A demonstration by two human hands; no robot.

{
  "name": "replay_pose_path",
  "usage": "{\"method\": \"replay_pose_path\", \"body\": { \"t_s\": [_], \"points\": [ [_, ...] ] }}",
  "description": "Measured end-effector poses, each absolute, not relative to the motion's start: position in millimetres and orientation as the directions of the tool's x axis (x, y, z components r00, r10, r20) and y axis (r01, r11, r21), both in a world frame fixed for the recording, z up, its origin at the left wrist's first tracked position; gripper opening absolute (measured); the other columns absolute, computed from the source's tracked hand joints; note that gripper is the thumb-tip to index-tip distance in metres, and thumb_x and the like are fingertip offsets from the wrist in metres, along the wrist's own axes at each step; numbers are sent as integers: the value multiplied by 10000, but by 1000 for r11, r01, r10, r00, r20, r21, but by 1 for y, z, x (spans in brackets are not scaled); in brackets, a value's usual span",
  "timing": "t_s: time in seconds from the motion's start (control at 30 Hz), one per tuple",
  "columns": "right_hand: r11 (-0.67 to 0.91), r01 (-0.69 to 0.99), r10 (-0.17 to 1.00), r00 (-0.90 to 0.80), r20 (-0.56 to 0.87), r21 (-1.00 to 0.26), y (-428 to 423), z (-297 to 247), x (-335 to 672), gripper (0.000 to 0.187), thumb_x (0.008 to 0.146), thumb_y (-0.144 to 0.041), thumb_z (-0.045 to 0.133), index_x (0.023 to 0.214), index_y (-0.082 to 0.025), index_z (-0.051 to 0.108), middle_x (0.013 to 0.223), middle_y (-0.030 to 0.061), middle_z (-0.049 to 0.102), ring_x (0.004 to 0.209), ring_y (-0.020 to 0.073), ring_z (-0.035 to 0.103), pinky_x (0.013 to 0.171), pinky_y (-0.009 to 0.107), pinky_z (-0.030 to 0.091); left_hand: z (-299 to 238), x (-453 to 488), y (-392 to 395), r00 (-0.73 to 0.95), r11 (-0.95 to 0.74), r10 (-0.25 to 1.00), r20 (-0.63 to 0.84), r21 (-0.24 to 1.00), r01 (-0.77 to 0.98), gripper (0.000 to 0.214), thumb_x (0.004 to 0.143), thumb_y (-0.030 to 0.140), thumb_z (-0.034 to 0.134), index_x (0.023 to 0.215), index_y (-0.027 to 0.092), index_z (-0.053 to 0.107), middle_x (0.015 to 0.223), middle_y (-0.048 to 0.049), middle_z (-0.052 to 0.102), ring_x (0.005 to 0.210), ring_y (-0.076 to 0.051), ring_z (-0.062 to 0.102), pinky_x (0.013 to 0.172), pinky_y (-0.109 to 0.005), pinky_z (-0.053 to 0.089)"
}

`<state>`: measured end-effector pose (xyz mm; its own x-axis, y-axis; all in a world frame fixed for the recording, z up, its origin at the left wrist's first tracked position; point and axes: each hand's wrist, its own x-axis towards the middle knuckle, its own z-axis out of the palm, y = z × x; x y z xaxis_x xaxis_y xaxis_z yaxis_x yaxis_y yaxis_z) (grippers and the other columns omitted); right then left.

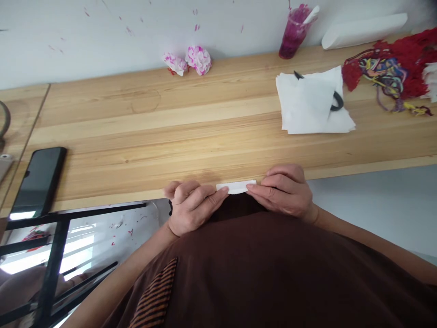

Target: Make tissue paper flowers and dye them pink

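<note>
A narrow folded strip of white paper point(236, 187) lies at the near edge of the wooden table point(136, 136). My left hand point(189, 207) pinches its left end with fingers closed. My right hand point(285, 190) pinches the right end, fingers curled over it. Both hands rest against the table edge, just above my brown shirt.
A stack of white tissue sheets point(312, 102) with black scissors point(336, 101) half under one sheet lies at right. Tangled red and coloured yarn point(392, 68), a pink-stained cup point(294, 32), two pink-white paper flowers point(198, 59) and a paper roll point(365, 29) sit along the wall. A black phone point(39, 182) lies at left.
</note>
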<state>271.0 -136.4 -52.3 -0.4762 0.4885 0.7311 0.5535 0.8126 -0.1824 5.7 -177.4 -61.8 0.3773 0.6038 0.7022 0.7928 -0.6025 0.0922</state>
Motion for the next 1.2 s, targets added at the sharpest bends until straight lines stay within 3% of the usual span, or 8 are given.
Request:
{"method": "replay_pose_path", "body": {
  "t_s": [0.37,0.53,0.73,0.83,1.03,1.2],
  "points": [
    [801,583,497,-522,693,-135,-136,-49,271,186,803,-209,843,888,-290,699,746,-60,722,831,179,657,754,345,462,-60,6,-174,413,-633,586,697,75,771,237,803,281,877,1002,273,747,800,4,724,900,-197,559,848,-337,418],
    [786,596,527,-510,680,-162,-137,-51,271,189,785,-196,841,851,-273,681,737,-40,707,838,194,651,750,359,467,-59,7,-172,419,-622,581,698,49,781,208,796,310,879,918,265,716,786,7,706,876,-199,576,830,-346,427],
    [770,592,573,-472,670,-241,-137,-53,270,196,787,-193,836,811,-254,651,716,-26,681,817,203,662,744,375,478,-63,9,-173,320,-567,600,733,106,817,213,781,328,883,811,305,674,746,57,679,835,-196,584,821,-376,400],
    [769,592,568,-459,683,-241,-136,-55,271,215,779,-205,858,821,-256,653,724,-29,700,803,201,665,740,372,491,-64,8,-174,326,-574,593,737,103,812,228,760,309,902,854,300,694,767,49,681,870,-200,575,836,-372,411],
    [795,575,515,-468,719,-195,-135,-58,272,247,781,-210,887,959,-307,747,763,-50,735,818,180,647,747,347,487,-63,5,-176,354,-578,614,705,96,810,372,786,269,892,1116,365,749,789,37,700,891,-208,538,843,-375,408],
    [822,538,485,-492,723,-185,-133,-55,272,248,774,-181,877,960,-291,757,784,-40,742,863,186,663,749,345,511,-61,3,-178,387,-594,611,690,77,800,363,798,237,877,1118,343,743,807,37,736,882,-201,565,840,-366,426]
  ]
}}
